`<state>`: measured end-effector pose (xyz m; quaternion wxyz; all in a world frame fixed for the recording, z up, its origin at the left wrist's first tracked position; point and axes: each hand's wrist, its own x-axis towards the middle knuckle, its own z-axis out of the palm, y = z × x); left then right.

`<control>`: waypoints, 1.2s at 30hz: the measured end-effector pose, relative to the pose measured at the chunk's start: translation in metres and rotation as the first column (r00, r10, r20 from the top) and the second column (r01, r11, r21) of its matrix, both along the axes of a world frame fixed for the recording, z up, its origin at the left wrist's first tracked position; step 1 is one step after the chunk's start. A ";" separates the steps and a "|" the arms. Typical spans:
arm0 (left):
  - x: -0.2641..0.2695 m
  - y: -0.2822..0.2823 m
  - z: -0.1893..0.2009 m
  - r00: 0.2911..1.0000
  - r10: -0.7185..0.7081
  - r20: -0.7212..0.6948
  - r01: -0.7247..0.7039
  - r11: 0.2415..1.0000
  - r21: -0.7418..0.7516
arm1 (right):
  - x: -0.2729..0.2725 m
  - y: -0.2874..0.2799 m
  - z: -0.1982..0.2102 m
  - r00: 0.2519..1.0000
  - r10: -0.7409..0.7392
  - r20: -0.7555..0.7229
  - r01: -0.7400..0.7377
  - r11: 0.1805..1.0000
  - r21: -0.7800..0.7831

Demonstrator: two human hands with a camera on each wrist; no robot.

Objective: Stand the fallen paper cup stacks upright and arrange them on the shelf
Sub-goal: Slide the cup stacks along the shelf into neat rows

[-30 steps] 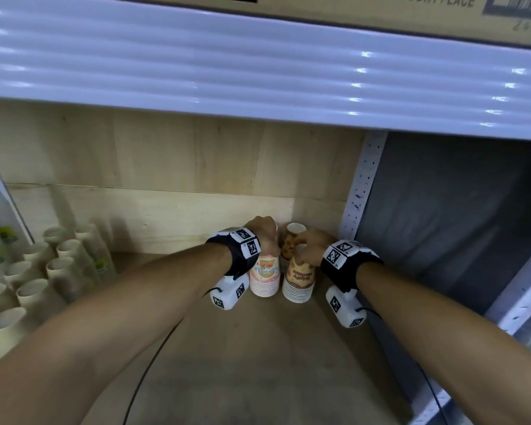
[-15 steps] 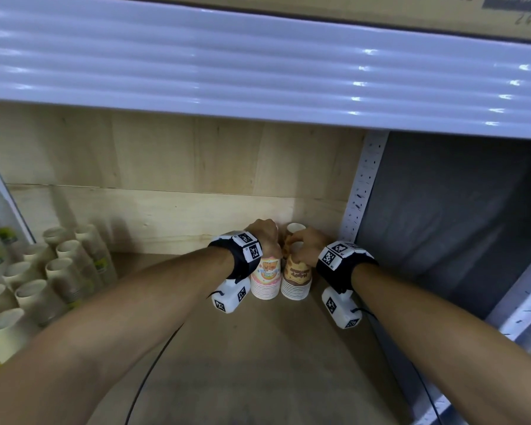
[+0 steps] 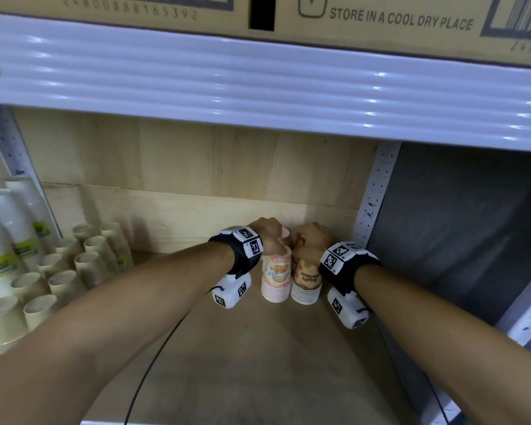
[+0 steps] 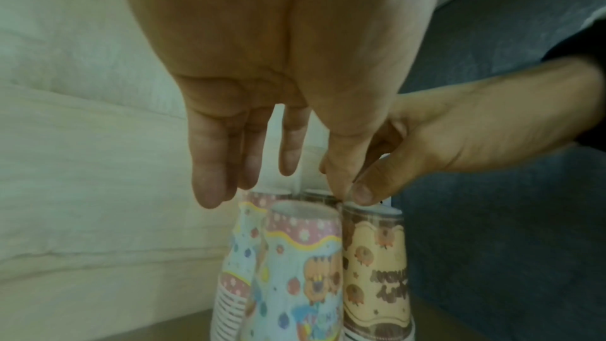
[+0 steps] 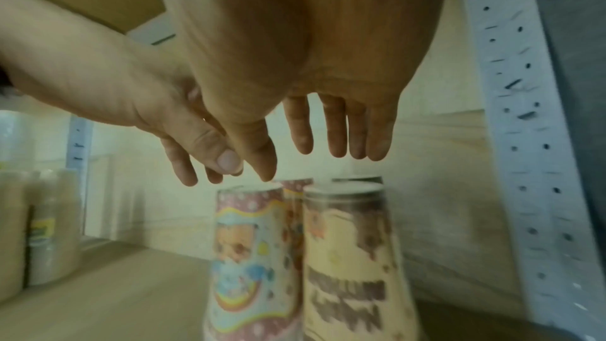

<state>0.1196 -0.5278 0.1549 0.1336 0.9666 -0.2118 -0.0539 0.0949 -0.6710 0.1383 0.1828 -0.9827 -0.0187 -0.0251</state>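
1. Paper cup stacks, upright and inverted, stand touching at centre frame in the head view, at the back right of the wooden shelf (image 3: 258,363): a pink-and-blue cartoon-printed paper cup stack (image 3: 276,279) beside a brown-and-cream printed paper cup stack (image 3: 306,279).
2. Two further printed stacks stand directly behind them, partly hidden.
3. Left hand (image 4: 272,82): grip apart, fingers (image 4: 210,165) straight, hanging just above the pink stack.
4. Right hand (image 5: 305,43): grip apart, fingers (image 5: 337,128) straight above the brown stack; its thumb tip touches that stack's top rim.
5. Plain beige paper cups (image 3: 65,271) stand at lower left.
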 end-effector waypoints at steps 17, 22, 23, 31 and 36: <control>-0.055 0.196 0.095 0.968 0.246 0.054 -0.252 0.946 0.203 | -0.008 0.187 0.048 0.938 0.343 0.044 -0.339 0.937 -0.083; -0.074 0.273 0.090 0.940 0.342 0.010 -0.317 0.860 0.399 | -0.028 0.260 0.051 0.861 0.507 0.039 -0.506 0.862 -0.030; -0.080 0.288 0.088 0.934 0.358 0.002 -0.323 0.840 0.436 | -0.033 0.273 0.052 0.842 0.538 0.037 -0.537 0.843 -0.019; -0.116 0.353 0.064 0.830 0.552 -0.079 -0.476 0.775 0.416 | -0.061 0.347 0.034 0.756 0.653 -0.036 -0.654 0.757 0.009; -0.125 0.360 0.042 0.822 0.560 -0.106 -0.487 0.787 0.379 | -0.071 0.367 0.017 0.738 0.674 -0.038 -0.675 0.736 -0.054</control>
